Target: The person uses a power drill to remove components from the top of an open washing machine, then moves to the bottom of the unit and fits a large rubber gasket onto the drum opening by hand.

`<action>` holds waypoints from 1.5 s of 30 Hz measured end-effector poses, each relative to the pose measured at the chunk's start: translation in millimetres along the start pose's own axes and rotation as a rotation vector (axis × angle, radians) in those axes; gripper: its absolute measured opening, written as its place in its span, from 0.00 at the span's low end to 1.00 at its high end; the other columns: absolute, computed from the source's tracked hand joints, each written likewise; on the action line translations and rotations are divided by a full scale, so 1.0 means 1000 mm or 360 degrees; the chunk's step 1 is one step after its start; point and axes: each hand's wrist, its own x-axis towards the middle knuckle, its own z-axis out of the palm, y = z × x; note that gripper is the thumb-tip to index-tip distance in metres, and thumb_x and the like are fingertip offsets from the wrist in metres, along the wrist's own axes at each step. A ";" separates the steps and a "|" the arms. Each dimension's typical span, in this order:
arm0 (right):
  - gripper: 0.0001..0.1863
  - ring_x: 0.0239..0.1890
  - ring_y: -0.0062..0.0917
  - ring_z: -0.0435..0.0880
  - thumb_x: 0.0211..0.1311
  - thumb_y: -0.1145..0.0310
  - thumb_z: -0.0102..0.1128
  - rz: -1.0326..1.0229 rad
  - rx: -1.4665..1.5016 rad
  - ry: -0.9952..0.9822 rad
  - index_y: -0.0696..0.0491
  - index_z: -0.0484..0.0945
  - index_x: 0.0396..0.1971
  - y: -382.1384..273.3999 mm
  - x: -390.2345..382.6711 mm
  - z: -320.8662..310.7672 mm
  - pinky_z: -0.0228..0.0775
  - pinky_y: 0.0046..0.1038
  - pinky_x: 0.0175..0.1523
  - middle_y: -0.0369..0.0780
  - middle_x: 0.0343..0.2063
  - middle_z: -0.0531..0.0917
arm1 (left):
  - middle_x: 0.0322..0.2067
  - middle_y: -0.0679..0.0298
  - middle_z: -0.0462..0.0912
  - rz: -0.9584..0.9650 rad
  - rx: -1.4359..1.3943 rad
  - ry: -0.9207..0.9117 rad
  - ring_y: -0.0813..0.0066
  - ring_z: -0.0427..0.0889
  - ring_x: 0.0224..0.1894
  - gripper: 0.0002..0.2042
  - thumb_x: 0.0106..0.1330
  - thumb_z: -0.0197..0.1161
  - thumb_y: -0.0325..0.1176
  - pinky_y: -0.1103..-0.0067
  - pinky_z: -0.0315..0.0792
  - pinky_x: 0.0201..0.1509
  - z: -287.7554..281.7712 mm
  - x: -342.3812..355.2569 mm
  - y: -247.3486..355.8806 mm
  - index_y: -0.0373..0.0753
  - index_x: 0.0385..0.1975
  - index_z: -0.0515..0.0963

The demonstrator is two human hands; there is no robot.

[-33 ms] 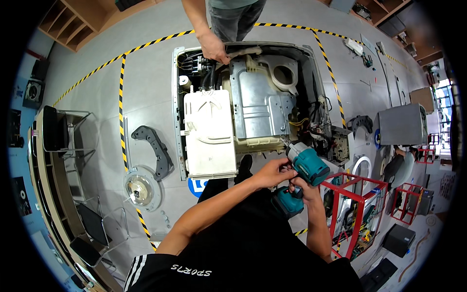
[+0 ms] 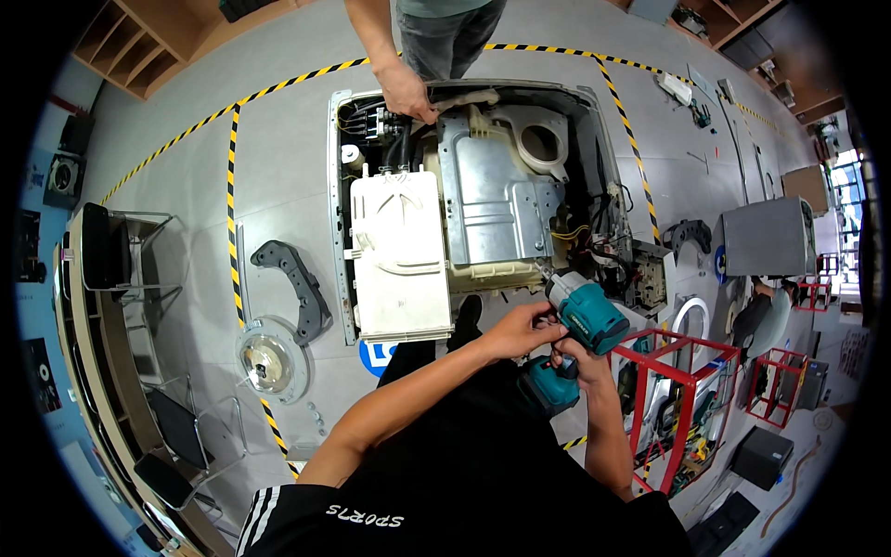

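Note:
My right hand [image 2: 582, 360] is wrapped around the handle of a teal cordless drill [image 2: 587, 314]. The drill's tip points at the near right edge of a metal cover plate [image 2: 497, 200], inside an opened washing machine [image 2: 339, 213]. My left hand [image 2: 522, 332] is closed beside the drill's body, fingertips pinched together; what they hold, if anything, is hidden. A white plastic box [image 2: 399, 255] fills the machine's left part. Across the machine, another person's hand [image 2: 408, 91] reaches in at the far edge, by black hoses [image 2: 401, 148].
Dark curved weights [image 2: 295, 288] and a round glass door [image 2: 269, 360] lie on the floor to the left. Red-framed racks [image 2: 664, 371] stand close by my right arm. Coloured wires [image 2: 577, 234] hang at the machine's right side. Chairs [image 2: 107, 246] line the left.

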 end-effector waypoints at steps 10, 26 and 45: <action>0.19 0.20 0.19 0.74 0.50 0.79 0.55 0.0065 0.0010 0.0039 0.57 0.71 0.46 -0.003 0.002 0.001 0.68 0.22 0.27 0.37 0.26 0.77 | 0.33 0.69 0.74 -0.0022 0.0069 0.0038 0.84 0.73 0.36 0.13 0.64 0.59 0.32 0.84 0.68 0.43 0.000 0.002 0.002 0.34 0.44 0.72; 0.20 0.20 0.17 0.73 0.49 0.80 0.54 0.0026 -0.0029 0.0026 0.58 0.71 0.46 -0.004 0.006 -0.001 0.67 0.20 0.26 0.35 0.25 0.76 | 0.34 0.66 0.77 -0.0081 0.0108 0.0088 0.84 0.73 0.37 0.13 0.64 0.58 0.32 0.83 0.68 0.45 -0.001 0.005 -0.002 0.33 0.46 0.72; 0.17 0.19 0.18 0.72 0.49 0.78 0.54 0.0000 -0.0127 0.0046 0.58 0.73 0.43 -0.005 0.007 -0.002 0.66 0.20 0.25 0.35 0.20 0.74 | 0.36 0.66 0.75 -0.0021 0.0108 0.0101 0.83 0.76 0.38 0.15 0.64 0.59 0.32 0.84 0.70 0.41 0.004 0.005 0.001 0.31 0.47 0.70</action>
